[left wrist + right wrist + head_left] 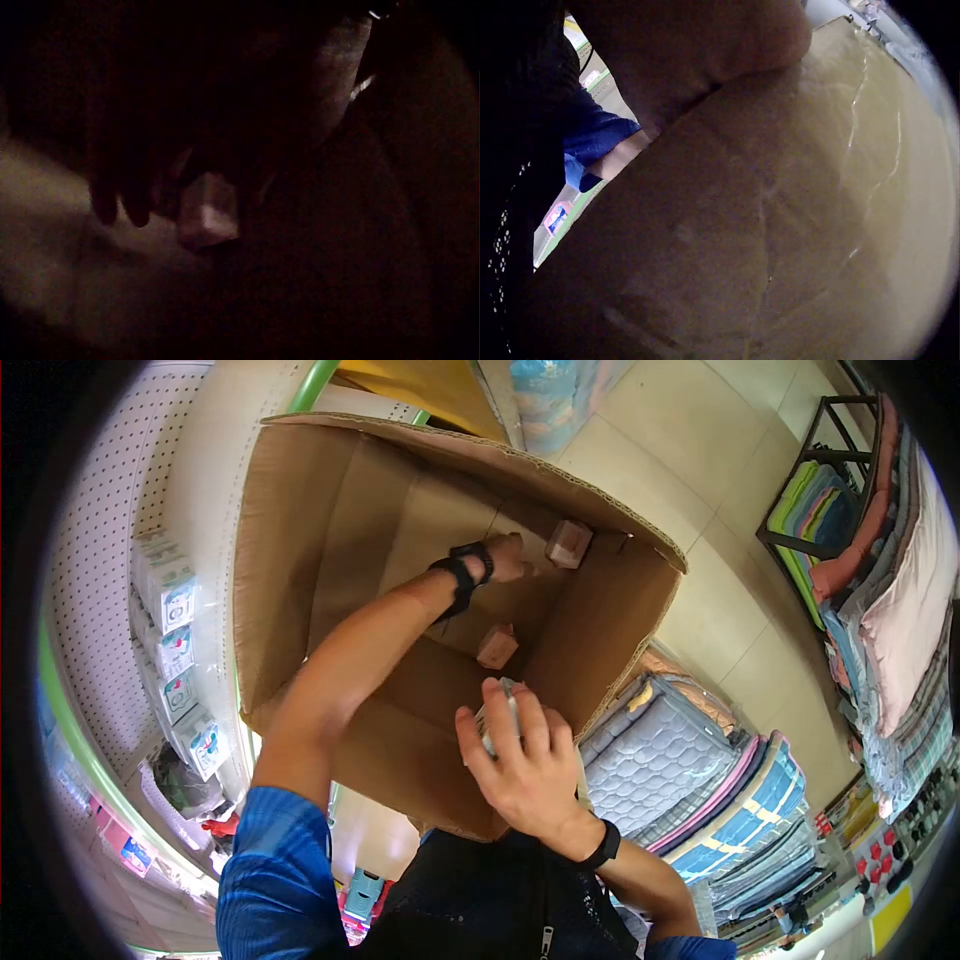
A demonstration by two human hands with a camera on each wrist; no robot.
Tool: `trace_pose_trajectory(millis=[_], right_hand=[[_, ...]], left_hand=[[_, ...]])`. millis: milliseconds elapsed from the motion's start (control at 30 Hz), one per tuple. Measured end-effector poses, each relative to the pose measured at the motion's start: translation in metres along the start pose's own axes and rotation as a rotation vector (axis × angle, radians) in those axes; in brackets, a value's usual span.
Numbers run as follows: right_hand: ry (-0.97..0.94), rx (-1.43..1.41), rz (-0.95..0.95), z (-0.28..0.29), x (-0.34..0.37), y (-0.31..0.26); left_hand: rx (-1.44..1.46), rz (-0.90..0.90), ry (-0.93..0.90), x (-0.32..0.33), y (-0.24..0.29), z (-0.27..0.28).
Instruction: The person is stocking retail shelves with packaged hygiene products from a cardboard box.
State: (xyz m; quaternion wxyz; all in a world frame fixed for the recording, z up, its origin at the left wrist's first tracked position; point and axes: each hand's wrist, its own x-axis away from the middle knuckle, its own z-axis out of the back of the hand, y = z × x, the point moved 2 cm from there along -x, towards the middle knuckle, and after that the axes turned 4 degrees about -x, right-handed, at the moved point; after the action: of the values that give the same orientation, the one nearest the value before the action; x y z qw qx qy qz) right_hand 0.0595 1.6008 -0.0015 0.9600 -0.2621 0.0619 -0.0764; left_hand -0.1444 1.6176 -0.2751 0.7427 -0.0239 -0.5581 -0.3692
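A deep cardboard box (345,495) stands in front of me, its top open. My left hand (510,557) reaches down inside it, fingers close beside a small pinkish box (568,544) in the far right corner. The dark left wrist view shows fingers (135,208) near one small pinkish box (210,214); I cannot tell whether they grip it. A second pinkish box (497,647) lies on the cardboard floor. Above the near wall, my right hand (525,760) holds a small pale packet (489,742), mostly covered by the fingers. Cardboard (727,247) fills much of the right wrist view.
At left rise white perforated shelves (110,490) with small packaged goods (180,600). Folded quilted mats (665,750) are stacked at lower right. Further right stands a black rack (800,545) beside more folded textiles (910,620). Pale floor tiles (670,450) show behind the box.
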Motion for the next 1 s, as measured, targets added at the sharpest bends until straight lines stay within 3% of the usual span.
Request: trace_pose_trajectory(millis=[33, 100, 133, 200, 300, 333, 400, 533, 633, 767, 1000], right_hand=[[-0.004, 0.002, 0.002, -0.001, 0.0, 0.0], [-0.095, 0.051, 0.005, -0.001, -0.003, 0.002], [-0.115, 0.064, -0.002, -0.002, -0.002, 0.003], [-0.133, 0.058, -0.012, 0.005, -0.003, 0.006], [-0.145, 0.041, -0.025, 0.003, 0.004, 0.008], [-0.135, 0.041, -0.024, 0.003, 0.006, 0.008], [-0.11, 0.028, -0.032, 0.005, 0.005, 0.009], [-0.053, 0.02, -0.03, 0.001, 0.003, 0.008], [-0.059, 0.001, -0.017, 0.0, 0.003, 0.007], [-0.061, 0.021, 0.003, -0.001, -0.002, 0.006], [-0.057, 0.019, 0.004, -0.009, -0.008, 0.0]], left_hand=[[0.005, -0.002, 0.0, -0.018, 0.001, -0.006], [-0.147, 0.07, 0.204, -0.05, 0.005, -0.012], [-0.141, 0.06, 0.202, -0.073, 0.003, -0.019], [0.145, -0.021, 0.115, -0.112, 0.007, -0.036], [0.387, -0.172, -0.037, -0.082, 0.046, -0.016], [0.222, -0.175, 0.061, -0.151, 0.011, -0.062], [0.286, -0.188, 0.108, -0.167, -0.002, -0.072], [0.552, -0.231, 0.33, -0.177, -0.011, -0.075], [0.702, -0.273, 0.176, -0.156, -0.002, -0.066], [0.691, -0.285, 0.298, -0.157, -0.005, -0.076], [0.782, -0.168, 0.129, -0.162, -0.006, -0.089]])
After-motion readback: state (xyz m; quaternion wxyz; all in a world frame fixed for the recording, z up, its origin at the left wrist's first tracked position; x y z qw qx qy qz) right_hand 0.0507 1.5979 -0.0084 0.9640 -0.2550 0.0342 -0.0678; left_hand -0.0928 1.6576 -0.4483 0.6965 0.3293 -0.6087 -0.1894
